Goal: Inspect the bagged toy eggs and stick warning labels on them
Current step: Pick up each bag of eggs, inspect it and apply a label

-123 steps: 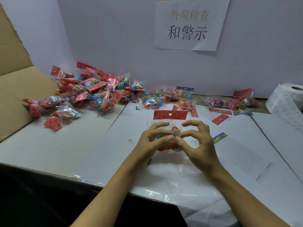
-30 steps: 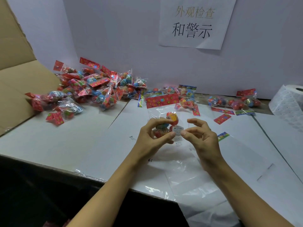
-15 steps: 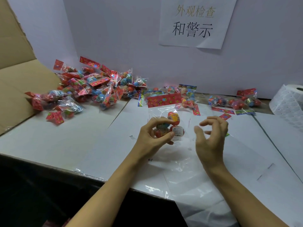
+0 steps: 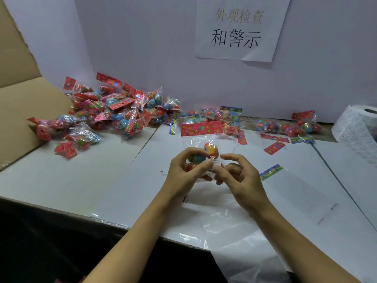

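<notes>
A clear bag of toy eggs [image 4: 211, 149] with a red flowered header card is held upright above the white table [image 4: 85, 176]. My left hand [image 4: 183, 172] grips its lower left side, fingers curled round the eggs. A small white warning label [image 4: 216, 163] sits on the bag's front. My right hand [image 4: 242, 178] is at the bag's right side, thumb and curled index finger pinching the bag at the label.
A big pile of bagged eggs [image 4: 114, 115] lies at the back left beside a cardboard box [image 4: 18, 103]. Several more bags [image 4: 285, 127] lie at the back right. A roll of labels [image 4: 355, 127] stands far right. A flat clear bag [image 4: 271, 172] lies right of my hands.
My right hand pressed the label on, drew away to the right half a second ago, and has now come back to the bag. My left hand kept hold of the bag throughout.
</notes>
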`<state>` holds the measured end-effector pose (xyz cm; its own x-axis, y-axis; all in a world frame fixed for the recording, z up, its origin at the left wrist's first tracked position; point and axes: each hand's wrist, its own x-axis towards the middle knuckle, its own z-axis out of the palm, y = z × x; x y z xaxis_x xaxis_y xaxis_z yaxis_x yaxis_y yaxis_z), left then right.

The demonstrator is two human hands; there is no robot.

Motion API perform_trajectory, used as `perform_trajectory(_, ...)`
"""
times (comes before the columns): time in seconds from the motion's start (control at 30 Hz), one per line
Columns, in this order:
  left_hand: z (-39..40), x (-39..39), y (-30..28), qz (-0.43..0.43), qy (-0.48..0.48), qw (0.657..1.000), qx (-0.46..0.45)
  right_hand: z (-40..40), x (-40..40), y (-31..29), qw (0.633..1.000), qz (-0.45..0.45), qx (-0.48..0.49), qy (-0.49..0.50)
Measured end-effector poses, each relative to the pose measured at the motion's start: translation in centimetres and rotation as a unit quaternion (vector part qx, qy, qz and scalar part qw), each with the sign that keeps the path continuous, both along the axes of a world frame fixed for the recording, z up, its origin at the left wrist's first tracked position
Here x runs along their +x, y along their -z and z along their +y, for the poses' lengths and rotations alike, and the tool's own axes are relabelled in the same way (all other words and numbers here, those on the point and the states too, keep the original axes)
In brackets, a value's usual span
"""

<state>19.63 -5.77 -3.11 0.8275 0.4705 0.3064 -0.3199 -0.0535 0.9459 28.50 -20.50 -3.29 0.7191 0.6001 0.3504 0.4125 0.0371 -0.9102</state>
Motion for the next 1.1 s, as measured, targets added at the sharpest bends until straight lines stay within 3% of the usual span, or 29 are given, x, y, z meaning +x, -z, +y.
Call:
perform_trajectory(0.27, 0.32, 0.04, -0.06, 0.022, 0.016, 0.999, -0.044, -0.20, -0.07, -0.37, 0.999, 0.035, 0.017, -0.023)
perform_trajectory(0.57, -0.13, -0.10, -0.07, 0.027, 0.054, 0.998, 0.020, 0.00, -0.16, -0.62, 0.997, 0.074, 0.010, 0.026)
perform_trajectory(1.1, 0.08, -0.18, -0.22, 0.026, 0.048, 0.998, -0.041, -0.27, -0.04, -0.51, 0.999, 0.033, 0.014, -0.006)
